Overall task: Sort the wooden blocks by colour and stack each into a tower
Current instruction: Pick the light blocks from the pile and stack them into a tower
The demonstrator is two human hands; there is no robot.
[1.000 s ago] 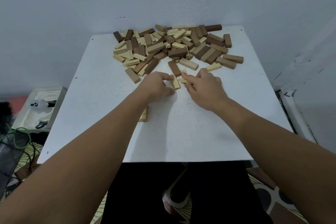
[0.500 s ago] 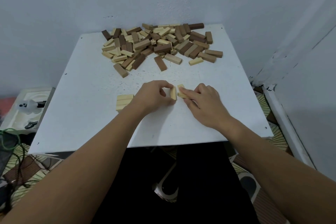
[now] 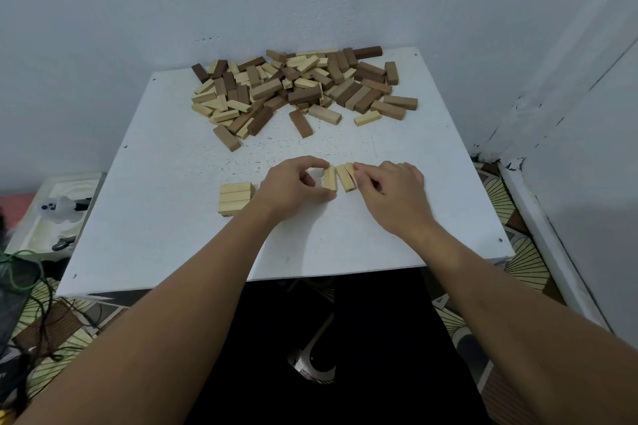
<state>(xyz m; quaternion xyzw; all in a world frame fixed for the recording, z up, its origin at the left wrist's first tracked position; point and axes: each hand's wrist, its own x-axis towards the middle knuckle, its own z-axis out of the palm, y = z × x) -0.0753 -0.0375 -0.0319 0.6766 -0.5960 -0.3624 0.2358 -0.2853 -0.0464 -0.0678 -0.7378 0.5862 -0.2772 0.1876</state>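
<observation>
Head view: pale wooden blocks in hand, mixed heap behind.

Left hand [image 3: 293,188], fingers curled, pinches one pale block [image 3: 330,178] between thumb and forefinger; right hand [image 3: 393,190], fingers curled, pinches two pale blocks [image 3: 346,176] held side by side, just beside the first. All three sit on the white table [image 3: 172,217], near its middle. A finished row of three pale blocks [image 3: 235,197] lies flat to the left, partly behind the left wrist. The unsorted heap [image 3: 300,90], pale, mid-brown and dark brown, lies at the far edge by the wall. Handling, judged: small, light, rigid, smooth-faced and square-edged; unlikely to break, liable to slide or topple if nudged. Best taken across the long sides, near mid-length, and set down flat.
</observation>
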